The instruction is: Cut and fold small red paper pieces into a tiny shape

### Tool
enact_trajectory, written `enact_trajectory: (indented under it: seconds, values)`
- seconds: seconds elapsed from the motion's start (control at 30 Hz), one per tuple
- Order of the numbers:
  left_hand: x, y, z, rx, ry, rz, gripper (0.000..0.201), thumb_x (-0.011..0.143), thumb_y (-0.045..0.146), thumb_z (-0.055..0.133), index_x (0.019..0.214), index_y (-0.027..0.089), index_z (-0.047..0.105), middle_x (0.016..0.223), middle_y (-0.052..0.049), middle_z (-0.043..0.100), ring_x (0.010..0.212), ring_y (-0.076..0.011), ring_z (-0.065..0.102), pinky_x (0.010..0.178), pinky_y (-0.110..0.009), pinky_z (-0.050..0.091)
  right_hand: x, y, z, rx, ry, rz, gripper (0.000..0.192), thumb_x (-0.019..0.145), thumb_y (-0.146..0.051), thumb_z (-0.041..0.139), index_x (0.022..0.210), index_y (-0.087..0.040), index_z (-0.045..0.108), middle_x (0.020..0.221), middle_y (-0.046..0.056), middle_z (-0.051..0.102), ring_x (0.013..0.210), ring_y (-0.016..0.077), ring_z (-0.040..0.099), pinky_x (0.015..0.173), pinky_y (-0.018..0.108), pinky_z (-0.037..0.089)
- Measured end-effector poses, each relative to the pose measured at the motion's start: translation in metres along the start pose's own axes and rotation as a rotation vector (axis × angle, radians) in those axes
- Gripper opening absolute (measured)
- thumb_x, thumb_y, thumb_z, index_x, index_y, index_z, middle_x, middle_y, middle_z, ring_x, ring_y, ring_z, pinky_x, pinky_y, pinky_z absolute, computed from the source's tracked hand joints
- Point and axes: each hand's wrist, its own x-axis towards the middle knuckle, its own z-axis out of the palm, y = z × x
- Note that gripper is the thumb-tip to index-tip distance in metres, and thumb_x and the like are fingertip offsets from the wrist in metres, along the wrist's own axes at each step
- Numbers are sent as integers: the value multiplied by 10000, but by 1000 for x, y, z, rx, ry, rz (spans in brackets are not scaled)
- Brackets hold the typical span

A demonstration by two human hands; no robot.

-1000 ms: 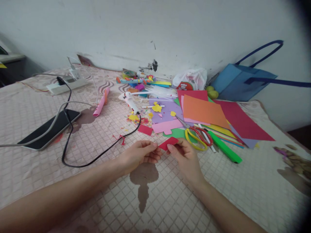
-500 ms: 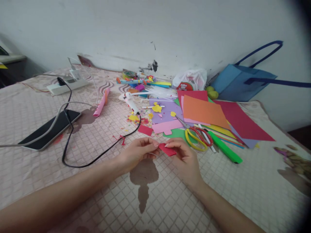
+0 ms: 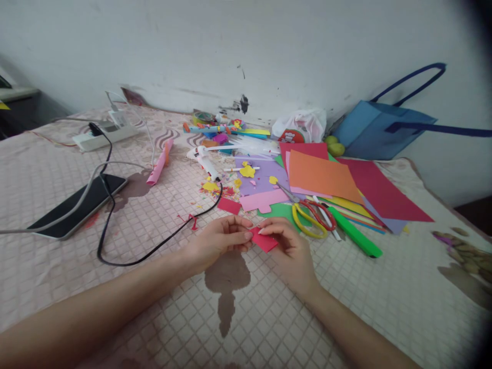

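Note:
Between my two hands is a small piece of red paper (image 3: 265,241), which looks folded. My left hand (image 3: 221,241) pinches its left corner between thumb and fingers. On the other side, my right hand (image 3: 290,251) grips its upper right part, with some fingers hidden behind it. Just beyond the hands lie another red paper piece (image 3: 229,205), a green sheet (image 3: 282,214) and a pink cut strip (image 3: 265,200). Scissors with yellow and red handles (image 3: 309,223) rest to the right, beside a green cutter-like tool (image 3: 355,233).
A white glue gun (image 3: 205,161) lies behind the hands, its black cord (image 3: 154,251) curving left. Coloured sheets (image 3: 325,177) are stacked at right, near a blue bag (image 3: 384,130). At left are a dark tablet-like device (image 3: 79,207), a power strip (image 3: 105,137) and a pink paper roll (image 3: 159,164).
The red paper has turned slightly in my fingers, so more of its flat face shows. Both hands stay in nearly the same place.

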Motion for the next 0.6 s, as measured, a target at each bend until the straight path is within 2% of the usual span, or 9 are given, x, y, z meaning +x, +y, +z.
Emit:
enact_trajectory:
  seconds: [0.1, 0.23, 0.37, 0.5, 0.6]
  values:
    - [1, 0, 0, -1, 21, 50, 311, 680, 200, 744, 935, 137, 577, 702, 16, 598, 622, -84, 560, 649, -238, 428, 1, -1, 0, 28, 27, 95, 168, 826, -152, 563, 941, -263, 614, 992, 29, 596, 943, 182, 569, 823, 329, 462]
    - [0, 3, 0, 24, 107, 99, 318, 687, 198, 736, 957, 137, 580, 738, 5, 612, 637, -82, 559, 644, -227, 417, 1, -2, -2, 79, 111, 208, 165, 922, -277, 437, 981, -249, 588, 969, 40, 614, 877, 176, 584, 794, 340, 468]
    - [0, 5, -1, 56, 146, 120, 325, 701, 216, 726, 974, 138, 569, 753, -1, 617, 659, -83, 564, 668, -227, 423, 0, -5, -4, 49, 102, 170, 200, 922, -334, 429, 995, -244, 593, 981, 51, 600, 862, 184, 574, 748, 339, 475]
    - [3, 5, -3, 47, 156, 161, 338, 699, 224, 725, 983, 134, 566, 736, 1, 609, 659, -88, 561, 655, -226, 425, 0, -8, -4, -3, 57, 72, 139, 878, -284, 506, 959, -243, 612, 1032, 60, 565, 974, 206, 538, 784, 344, 469]
    - [4, 4, -5, 35, 160, 183, 337, 696, 217, 727, 978, 129, 565, 729, 1, 608, 639, -87, 560, 649, -230, 425, 0, -8, -4, 17, 36, 58, 101, 854, -239, 541, 928, -249, 609, 1049, 53, 547, 1032, 205, 517, 815, 337, 464]
